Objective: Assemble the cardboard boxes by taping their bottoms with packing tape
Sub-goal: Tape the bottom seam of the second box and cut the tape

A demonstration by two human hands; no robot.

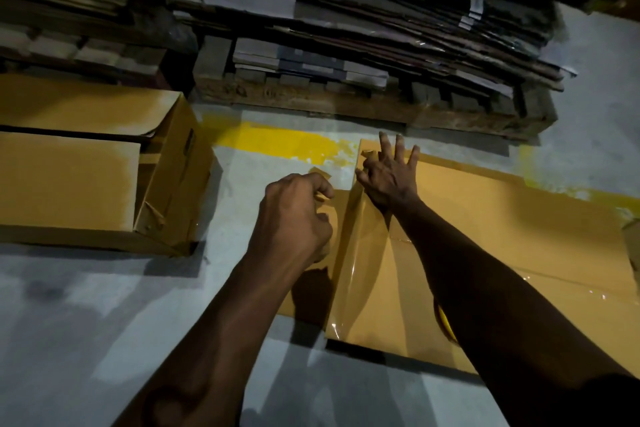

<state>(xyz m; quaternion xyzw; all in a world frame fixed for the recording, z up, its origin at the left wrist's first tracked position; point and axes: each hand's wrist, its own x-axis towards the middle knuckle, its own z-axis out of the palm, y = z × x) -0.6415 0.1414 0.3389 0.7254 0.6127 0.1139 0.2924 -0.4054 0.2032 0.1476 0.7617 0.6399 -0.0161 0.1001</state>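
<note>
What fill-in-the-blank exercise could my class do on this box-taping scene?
1. The right hand presses the box with its fingers ____.
2. The left hand grips a strip of ____.
3. Behind the box, flat cardboard is stacked on a wooden ____.
4. The painted line on the floor is ____.
Missing words: spread; tape; pallet; yellow.

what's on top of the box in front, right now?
Glossy tape along the left of the box, right hand spread flat at its far end, left hand pinching tape. The right forearm covers most of a yellow object.
</note>
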